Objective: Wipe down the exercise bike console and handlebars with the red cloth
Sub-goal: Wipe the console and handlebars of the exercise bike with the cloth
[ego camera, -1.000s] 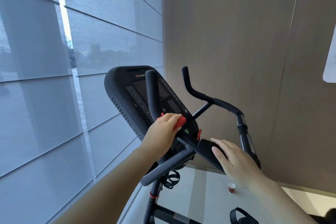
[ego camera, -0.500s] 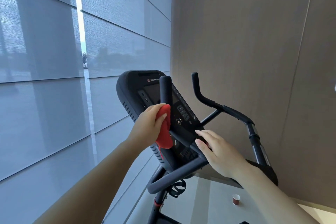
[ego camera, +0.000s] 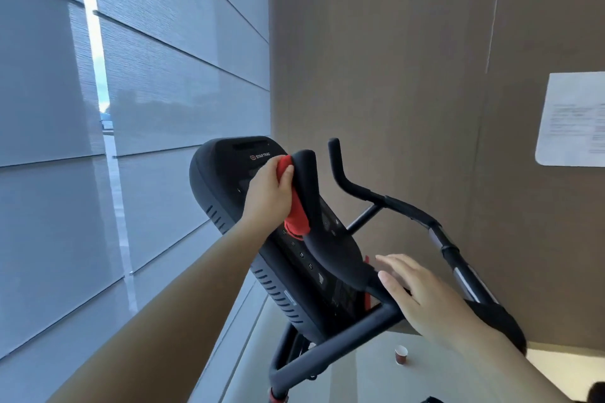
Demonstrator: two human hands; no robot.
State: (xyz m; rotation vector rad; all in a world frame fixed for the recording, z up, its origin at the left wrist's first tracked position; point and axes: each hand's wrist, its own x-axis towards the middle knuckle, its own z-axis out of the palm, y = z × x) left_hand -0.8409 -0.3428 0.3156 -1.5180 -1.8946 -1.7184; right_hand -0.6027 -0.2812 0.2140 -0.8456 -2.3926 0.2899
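Shaded window panels fill the left of the view and a plain brown wall the right, with a paper notice on it. The exercise bike stands between them, its console tilted toward me.

The handlebars sweep round the console. One upright horn rises directly in front of the screen.

My left hand is curled round the red cloth, thumb on top, pressing it against the left side of that horn. A loose tail of cloth hangs below my palm. My right hand is open, fingers straight and holding nothing, laid at the bar junction under the console's lower edge. Firm contact there cannot be confirmed.

Assessment: the cloth is light, soft and limp, so it is best kept bunched in the palm with the tail gathered in, or it will drag across the console buttons. The bars look rigid and smooth and should take firm pressure. The screen likely wants a lighter touch.

A small paper cup stands on the floor below.
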